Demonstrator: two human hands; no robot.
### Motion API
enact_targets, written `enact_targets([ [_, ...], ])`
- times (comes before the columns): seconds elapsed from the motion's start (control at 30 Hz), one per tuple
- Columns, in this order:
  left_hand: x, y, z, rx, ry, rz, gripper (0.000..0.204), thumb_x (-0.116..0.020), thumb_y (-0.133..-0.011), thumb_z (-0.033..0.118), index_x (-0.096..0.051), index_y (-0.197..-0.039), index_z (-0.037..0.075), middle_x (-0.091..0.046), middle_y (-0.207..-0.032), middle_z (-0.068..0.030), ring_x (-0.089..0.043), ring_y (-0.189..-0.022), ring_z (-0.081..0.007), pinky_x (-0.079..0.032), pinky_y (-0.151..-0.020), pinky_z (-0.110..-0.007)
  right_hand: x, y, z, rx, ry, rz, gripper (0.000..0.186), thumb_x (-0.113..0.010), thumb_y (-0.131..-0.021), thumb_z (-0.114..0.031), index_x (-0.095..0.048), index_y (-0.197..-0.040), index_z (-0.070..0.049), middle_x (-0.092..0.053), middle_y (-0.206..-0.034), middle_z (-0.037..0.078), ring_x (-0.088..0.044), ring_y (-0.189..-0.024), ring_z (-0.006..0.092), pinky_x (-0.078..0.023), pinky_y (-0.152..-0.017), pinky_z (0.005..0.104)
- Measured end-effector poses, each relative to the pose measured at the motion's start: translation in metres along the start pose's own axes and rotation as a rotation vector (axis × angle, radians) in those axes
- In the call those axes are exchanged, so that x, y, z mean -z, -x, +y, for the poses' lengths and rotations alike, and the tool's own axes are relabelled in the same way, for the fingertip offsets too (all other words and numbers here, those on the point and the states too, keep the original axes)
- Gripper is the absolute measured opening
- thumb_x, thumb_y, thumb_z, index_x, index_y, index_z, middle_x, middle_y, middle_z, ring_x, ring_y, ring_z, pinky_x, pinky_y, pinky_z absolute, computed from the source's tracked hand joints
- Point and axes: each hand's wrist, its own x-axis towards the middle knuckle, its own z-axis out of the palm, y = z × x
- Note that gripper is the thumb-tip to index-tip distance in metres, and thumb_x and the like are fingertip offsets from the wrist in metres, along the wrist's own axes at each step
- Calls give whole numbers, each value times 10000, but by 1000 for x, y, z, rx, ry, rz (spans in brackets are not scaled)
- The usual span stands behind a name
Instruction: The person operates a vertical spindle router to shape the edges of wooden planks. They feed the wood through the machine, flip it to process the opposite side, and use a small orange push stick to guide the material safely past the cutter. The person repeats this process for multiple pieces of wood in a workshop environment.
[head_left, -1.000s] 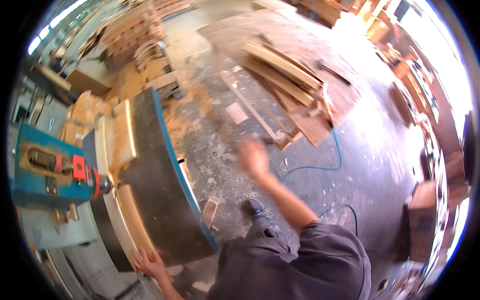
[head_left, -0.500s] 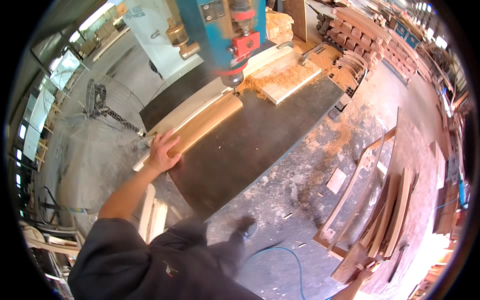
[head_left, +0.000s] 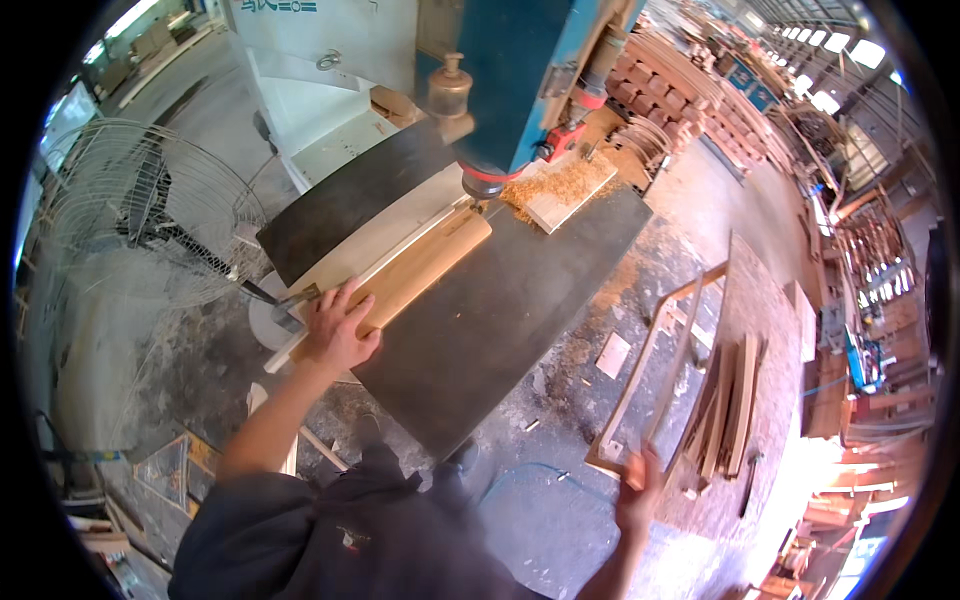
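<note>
Since half a second ago the view has swung so the blue machine sits higher and the right hand, then barely at the lower edge, is now raised over the floor. Left hand lies palm down on the near end of a pale wooden board, fingers spread a little and flat, pressing rather than gripping. Board is long, narrow, light tan, lying on the dark machine table alongside a paler strip; its far end reaches under the blue machine head, where sawdust is heaped. A wire fan guard stands off to the left. Right hand is low at the right, blurred, fingers loosely open, holding nothing visible, near a wooden frame lying on the floor beside stacked slats.
</note>
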Motion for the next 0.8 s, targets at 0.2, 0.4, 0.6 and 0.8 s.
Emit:
enact_targets([
  [0.2,-16,6,-11,3,88,-16,546,-795,-763,326,-741,-1249,84,-486,-1546,-185,-491,-1324,-380,-414,-1080,-556,-131,-89,-242,228,424,-527,337,-671,-973,-212,-522,-1223,-43,-724,-914,230,-706,-860,468,-546,-772,585],
  [0.4,-18,8,-19,14,117,-37,583,-781,-829,368,-688,-1340,103,-431,-1576,-212,-468,-1362,-382,-400,-1094,-561,-164,-113,-314,294,517,-378,329,-625,-989,-208,-503,-1277,-106,-698,-964,237,-724,-900,451,-546,-791,582],
  [0.6,-20,11,-25,8,143,-84,593,-763,-867,365,-648,-1378,87,-410,-1593,-230,-470,-1363,-380,-402,-1076,-552,-157,-101,-334,120,609,-362,496,-576,-1008,-181,-480,-1488,-267,-625,-1176,164,-726,-938,410,-559,-798,561],
  [0.8,-22,10,-24,3,104,-85,614,-777,-861,371,-633,-1389,91,-412,-1590,-228,-465,-1373,-369,-413,-1054,-551,-158,-84,-323,127,539,-368,482,-607,-1000,-202,-487,-1466,-203,-625,-1151,193,-727,-909,423,-558,-786,565],
])
